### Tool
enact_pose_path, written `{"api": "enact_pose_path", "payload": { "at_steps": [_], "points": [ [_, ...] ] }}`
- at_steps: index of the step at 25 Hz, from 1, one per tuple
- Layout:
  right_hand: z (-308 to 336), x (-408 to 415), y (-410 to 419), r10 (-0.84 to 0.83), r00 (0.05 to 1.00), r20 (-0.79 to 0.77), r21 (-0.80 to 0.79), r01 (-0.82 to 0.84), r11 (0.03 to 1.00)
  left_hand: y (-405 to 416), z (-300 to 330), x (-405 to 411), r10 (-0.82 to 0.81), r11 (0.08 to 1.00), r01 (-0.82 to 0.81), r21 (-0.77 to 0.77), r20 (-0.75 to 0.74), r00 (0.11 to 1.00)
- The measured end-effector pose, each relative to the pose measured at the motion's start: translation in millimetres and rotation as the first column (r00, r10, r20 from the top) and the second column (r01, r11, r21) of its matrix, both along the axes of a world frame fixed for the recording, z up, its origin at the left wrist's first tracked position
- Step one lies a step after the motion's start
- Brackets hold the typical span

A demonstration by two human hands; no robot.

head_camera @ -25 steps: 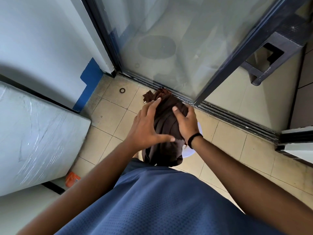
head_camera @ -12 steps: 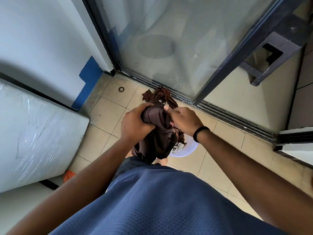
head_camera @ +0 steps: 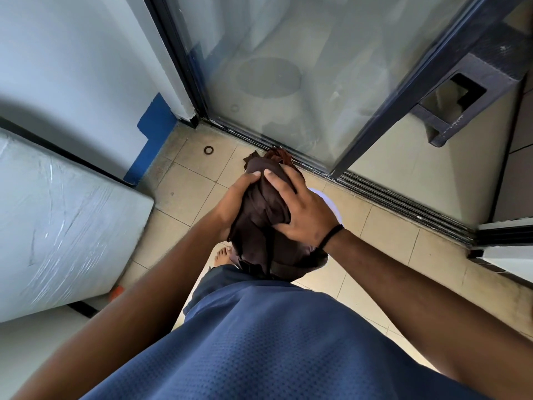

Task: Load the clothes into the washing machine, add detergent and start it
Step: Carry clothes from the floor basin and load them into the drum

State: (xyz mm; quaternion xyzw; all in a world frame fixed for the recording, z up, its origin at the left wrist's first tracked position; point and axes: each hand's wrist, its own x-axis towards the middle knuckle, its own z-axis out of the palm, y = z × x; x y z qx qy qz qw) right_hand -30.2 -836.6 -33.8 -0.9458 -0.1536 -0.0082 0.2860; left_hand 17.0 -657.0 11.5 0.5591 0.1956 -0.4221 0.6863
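We now have the bundle of dark brown clothes (head_camera: pixel 261 217) raised off the white basin (head_camera: pixel 331 207) beneath it, left hand (head_camera: pixel 238 202) and right hand (head_camera: pixel 300 210) wrapped tighter around it than half a second ago, ready to carry to the washer.

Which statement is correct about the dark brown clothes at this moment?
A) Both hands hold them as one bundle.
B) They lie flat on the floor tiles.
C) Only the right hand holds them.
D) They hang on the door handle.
A: the left hand and the right hand each curl round one side of the dark brown clothes, which are bunched above the floor.
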Motion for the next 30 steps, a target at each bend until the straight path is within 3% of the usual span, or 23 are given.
{"api": "enact_pose_path", "payload": {
  "at_steps": [3, 5, 6, 8, 10, 11, 13, 15, 17, 20, 22, 24, 26, 28, 29, 30],
  "points": [
    [-2, 6, -8, -0.103, 0.988, -0.116, 0.207, 0.126, 0.970, -2, -7, -3, -0.169, 0.958, 0.110, 0.266, 0.209, 0.963],
    [-8, 13, -13, -0.247, 0.928, -0.279, 0.363, 0.340, 0.868, 1, -17, -10, -0.297, 0.898, 0.073, 0.433, 0.477, 0.827],
    [-11, 17, -14, -0.334, 0.859, -0.388, 0.421, 0.488, 0.765, 3, -18, -14, -0.387, 0.862, 0.051, 0.504, 0.591, 0.708],
    [-14, 20, -13, -0.413, 0.664, -0.623, 0.486, 0.743, 0.461, 4, -23, -21, -0.596, 0.761, 0.058, 0.646, 0.660, 0.458],
    [-13, 21, -12, -0.241, 0.443, -0.864, 0.416, 0.896, 0.158, -1, -28, -27, -0.781, 0.602, 0.079, 0.795, 0.565, 0.266],
    [-9, 20, -12, -0.108, 0.342, -0.933, 0.334, 0.938, 0.088, -5, -34, -31, -0.840, 0.525, 0.078, 0.848, 0.500, 0.211],
    [6, 15, -10, 0.093, 0.236, -0.967, 0.249, 0.955, 0.163, -8, -47, -37, -0.875, 0.457, 0.027, 0.889, 0.443, 0.193],
    [21, 12, -4, 0.250, 0.209, -0.946, 0.280, 0.913, 0.296, -4, -53, -31, -0.829, 0.502, -0.046, 0.863, 0.496, 0.258],
    [30, 12, 2, 0.314, 0.188, -0.931, 0.306, 0.871, 0.384, 4, -49, -16, -0.817, 0.518, -0.071, 0.853, 0.517, 0.254],
    [39, 23, 3, 0.226, 0.271, -0.936, 0.352, 0.764, 0.541, 8, -37, -1, -0.835, 0.520, 0.008, 0.854, 0.506, 0.217],
    [42, 29, 6, -0.001, 0.426, -0.905, 0.325, 0.691, 0.646, 8, -34, 4, -0.757, 0.598, -0.003, 0.802, 0.566, 0.327],
    [42, 30, 8, -0.264, 0.653, -0.710, 0.347, 0.650, 0.676, 11, -38, 6, -0.559, 0.706, -0.109, 0.699, 0.645, 0.521],
    [40, 24, 3, -0.358, 0.869, -0.341, 0.403, 0.479, 0.780, 12, -40, 8, -0.205, 0.786, -0.259, 0.562, 0.631, 0.748],
    [33, 17, -4, -0.135, 0.984, -0.114, 0.268, 0.161, 0.950, 11, -31, 12, 0.294, 0.860, -0.417, 0.293, 0.383, 0.876],
    [27, 14, -6, -0.008, 0.998, -0.058, 0.136, 0.016, 0.991, 9, -24, 13, 0.459, 0.861, -0.488, 0.145, 0.192, 0.867],
    [23, 11, -6, 0.098, 0.995, -0.015, 0.021, -0.098, 0.995, 9, -20, 15, 0.506, 0.860, -0.508, 0.047, 0.044, 0.861]
  ]
}}
